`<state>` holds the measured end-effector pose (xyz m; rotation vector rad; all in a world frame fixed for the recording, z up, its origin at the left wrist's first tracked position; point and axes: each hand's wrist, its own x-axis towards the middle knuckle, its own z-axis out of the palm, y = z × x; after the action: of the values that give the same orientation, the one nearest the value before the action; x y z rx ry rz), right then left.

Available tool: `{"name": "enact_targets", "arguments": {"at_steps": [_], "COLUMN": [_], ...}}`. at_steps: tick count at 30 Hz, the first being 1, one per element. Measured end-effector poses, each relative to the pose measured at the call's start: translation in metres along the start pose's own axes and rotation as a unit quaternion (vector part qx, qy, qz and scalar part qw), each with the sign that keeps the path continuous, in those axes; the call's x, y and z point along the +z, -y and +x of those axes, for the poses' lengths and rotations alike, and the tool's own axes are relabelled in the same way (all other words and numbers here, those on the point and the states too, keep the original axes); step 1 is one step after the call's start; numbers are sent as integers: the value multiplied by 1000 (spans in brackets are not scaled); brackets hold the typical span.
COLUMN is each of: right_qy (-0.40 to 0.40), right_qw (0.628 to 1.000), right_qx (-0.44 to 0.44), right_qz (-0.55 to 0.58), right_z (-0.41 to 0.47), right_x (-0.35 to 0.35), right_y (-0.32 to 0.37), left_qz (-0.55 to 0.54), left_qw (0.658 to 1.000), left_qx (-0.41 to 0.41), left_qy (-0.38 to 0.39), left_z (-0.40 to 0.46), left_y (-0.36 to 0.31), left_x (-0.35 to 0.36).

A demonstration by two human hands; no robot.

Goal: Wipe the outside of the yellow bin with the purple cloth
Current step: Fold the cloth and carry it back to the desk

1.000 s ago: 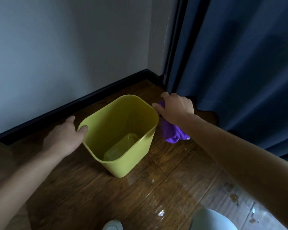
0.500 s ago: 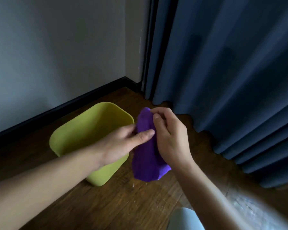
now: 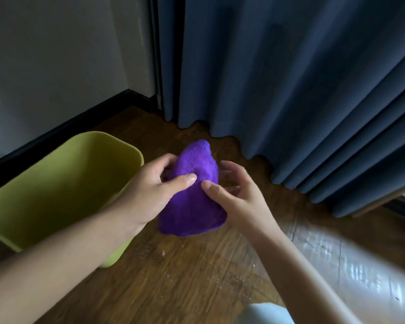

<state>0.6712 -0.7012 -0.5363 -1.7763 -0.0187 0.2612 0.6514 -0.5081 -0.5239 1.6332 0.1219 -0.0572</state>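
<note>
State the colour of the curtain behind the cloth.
Dark blue curtain, plain with no pattern, seen in the head view.

Both forearms reaching forward, left hand (image 3: 153, 191) and right hand (image 3: 237, 195) close together, thumbs nearly touching, fingers curled in a grip.

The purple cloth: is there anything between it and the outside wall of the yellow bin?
Nothing visible blocks it. The purple fleecy cloth is held by the left hand and right hand, beside the yellow plastic bin; only the left hand lies between.
</note>
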Motion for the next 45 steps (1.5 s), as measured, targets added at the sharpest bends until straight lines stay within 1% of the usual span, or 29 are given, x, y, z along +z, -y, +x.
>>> {"name": "enact_targets", "arguments": {"at_steps": [2, 3, 4, 5, 7, 10, 15, 18, 21, 24, 26, 28, 31, 33, 35, 36, 37, 38, 39, 41, 42, 43, 45], "right_qy": [89, 121, 138, 138, 102, 47, -41, -58, -66, -64, -72, -80, -71, -53, -13, 11, 31, 44, 50, 52, 53, 54, 47], "right_qw": [993, 986, 980, 977, 978, 983, 978, 977, 985, 990, 994, 995, 997, 996, 987, 980, 972, 964, 959, 956, 955, 953, 946], "right_qx": [43, 61, 72, 78, 79, 74, 66, 65, 55, 45, 34, 28, 16, 1, -7, -12, -18, -26, -34, -45, -49, -55, -73], "right_qz": [59, 93, 120, 141, 162, 160, 196, 194, 149, 119, 76, 42, -12, -77, -160, -198, -232, -260, -277, -286, -287, -294, -313], "right_z": [0, 0, 1, 1, 1, 1, -9, -23, -38, -49, -55, -63, -80, -93, -107, -115, -123, -131, -139, -156, -165, -175, -195], "right_x": [-6, -9, -13, -17, -24, -29, -36, -47, -66, -87, -100, -111, -128, -138, -149, -154, -159, -166, -173, -191, -201, -210, -228], "right_y": [-14, -20, -25, -29, -35, -34, -18, 9, 52, 107, 146, 185, 242, 281, 322, 345, 368, 389, 409, 449, 468, 485, 520], "left_qz": [-35, -44, -43, -31, 15, 61, 23, 8, 8, -10, -1, 27, 61, 92, 154, 176, 181, 168, 137, 46, 14, -1, -6], "left_qw": [999, 997, 997, 996, 995, 994, 993, 989, 989, 994, 995, 993, 987, 988, 981, 976, 973, 971, 969, 954, 948, 947, 954], "left_qx": [-21, -28, -30, -29, -20, -18, -69, -92, -86, -69, -55, -52, -59, -14, 52, 78, 87, 77, 47, -30, -49, -54, -45], "left_qy": [36, 51, 64, 77, 95, 92, 94, 116, 117, 88, 82, 102, 133, 123, 102, 101, 117, 152, 202, 296, 315, 316, 298], "left_z": [8, 13, 17, 21, 28, 35, 37, 29, 19, 10, 6, 4, -4, -15, -30, -38, -46, -52, -57, -70, -78, -86, -101], "left_y": [8, 11, 13, 15, 15, 11, -8, -35, -70, -111, -144, -177, -226, -259, -290, -308, -327, -348, -371, -420, -442, -464, -507], "left_x": [8, 11, 14, 17, 21, 24, 28, 31, 34, 41, 44, 44, 43, 45, 46, 48, 49, 52, 55, 65, 70, 77, 94]}}
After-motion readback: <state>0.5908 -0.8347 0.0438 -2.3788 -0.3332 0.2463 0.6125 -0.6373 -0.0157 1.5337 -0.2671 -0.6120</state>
